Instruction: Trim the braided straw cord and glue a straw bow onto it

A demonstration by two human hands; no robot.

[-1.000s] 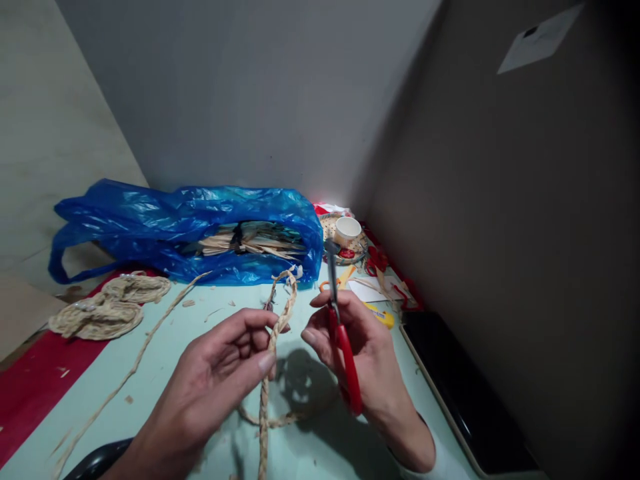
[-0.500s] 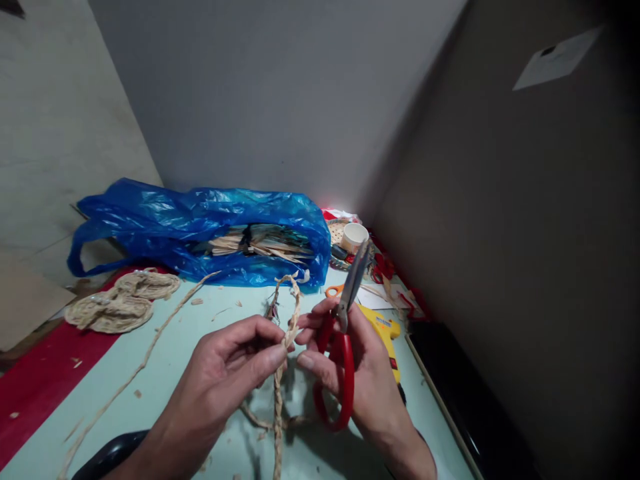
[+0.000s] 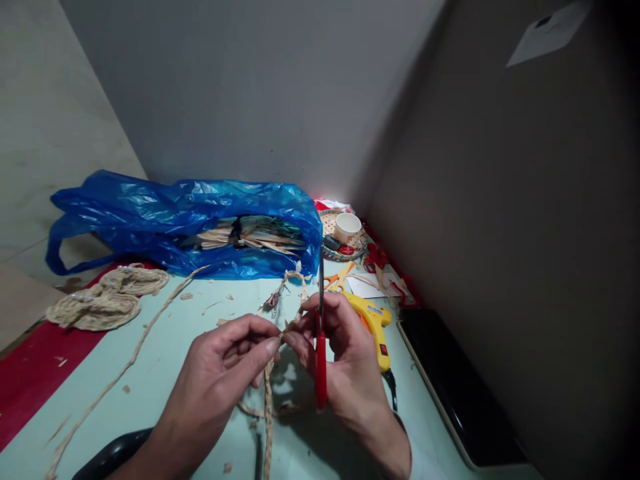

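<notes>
Head camera here, so the person's own two hands are right in the middle. The left hand [image 3: 215, 377] has thumb and index finger pinching a pale tan plaited straw braid [image 3: 269, 420], with the other fingers curled in behind. The braid loops up just beyond the fingertips, and a length of it hangs down below them towards the near edge of the view.

The right hand [image 3: 353, 363] has its thumb and fingertips up at the same bit of braid, pretty much meeting the left fingertips. It's also holding a pair of red-handled metal scissors [image 3: 321, 380], blades pointing up past the fingers. They're edge-on, so I can't tell if the blades are apart.

Just right of the right-hand fingers there's a yellow plastic glue gun [image 3: 376, 323] lying on the pale mint-green tabletop [image 3: 185, 333], with a flat black glossy rectangular device [image 3: 450, 380] further right. Beyond the fingers sits a crinkled blue plastic bag [image 3: 150, 217] with a bundle of dry straw strips [image 3: 260, 233] showing in its opening. Well left of the left fingers are two woven straw slipper-shaped pieces [image 3: 95, 307], and a long thin twisted straw cord [image 3: 137, 350] lies between those and the hand.
</notes>
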